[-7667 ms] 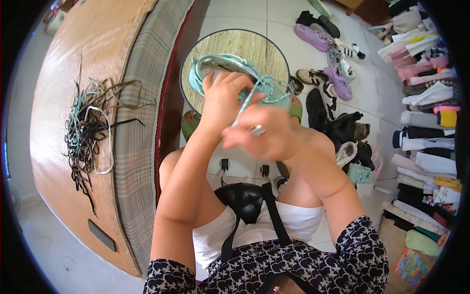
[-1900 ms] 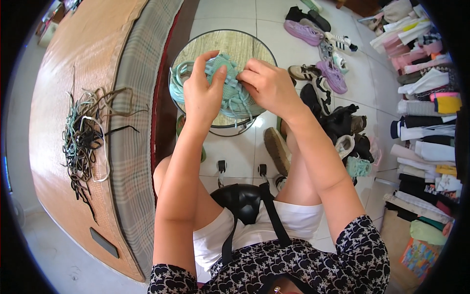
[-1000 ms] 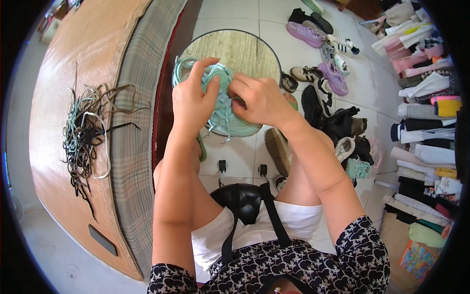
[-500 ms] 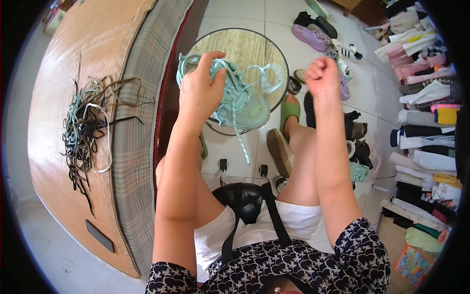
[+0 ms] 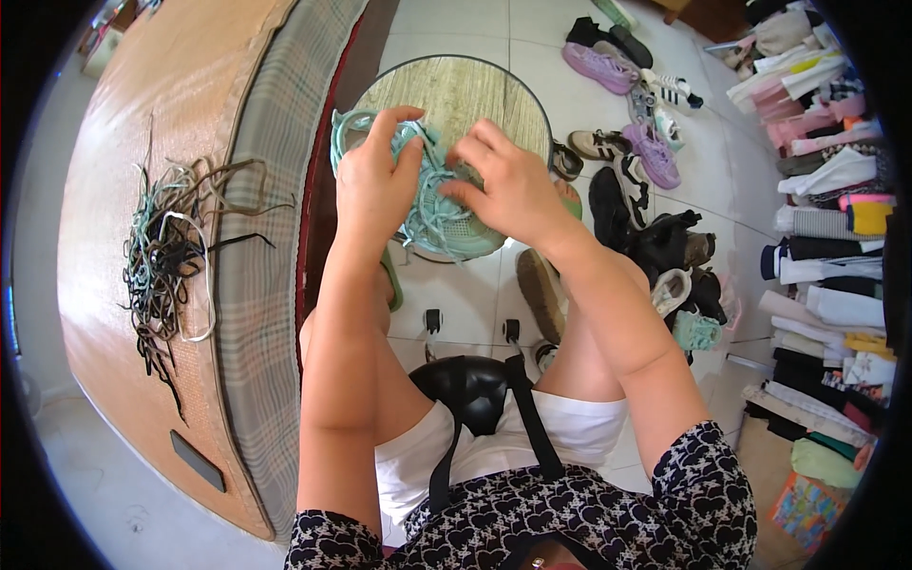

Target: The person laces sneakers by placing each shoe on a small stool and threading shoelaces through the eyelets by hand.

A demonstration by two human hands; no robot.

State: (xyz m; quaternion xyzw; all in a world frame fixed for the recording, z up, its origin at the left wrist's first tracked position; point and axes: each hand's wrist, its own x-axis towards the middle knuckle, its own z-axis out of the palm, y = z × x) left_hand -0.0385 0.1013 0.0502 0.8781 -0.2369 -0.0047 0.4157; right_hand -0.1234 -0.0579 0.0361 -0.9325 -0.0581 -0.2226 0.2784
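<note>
A mint-green mesh sneaker (image 5: 467,233) lies on a round wood-patterned stool top (image 5: 475,85), its toe toward me and to the right. Loose mint shoelaces (image 5: 439,204) are bunched over its front. My left hand (image 5: 372,185) grips the shoe around its opening, thumb and forefinger apart at the tongue; its other fingers are hidden. Over the lacing from the right comes my right hand (image 5: 508,185), fingers bent and thumb spread from them, near the laces. Nothing shows plainly between its fingers.
On the bed mat (image 5: 104,256) at left lies a tangle of loose shoelaces (image 5: 171,252) beside a dark flat phone-like object (image 5: 197,460). Several shoes (image 5: 651,157) stand on the tiled floor at right. Beyond them are rows of folded clothes (image 5: 826,275).
My right hand has swung from out at the right in to the shoe, its fist loosened. The lace loop and hanging end now lie gathered on the shoe. My left hand stays at the shoe.
</note>
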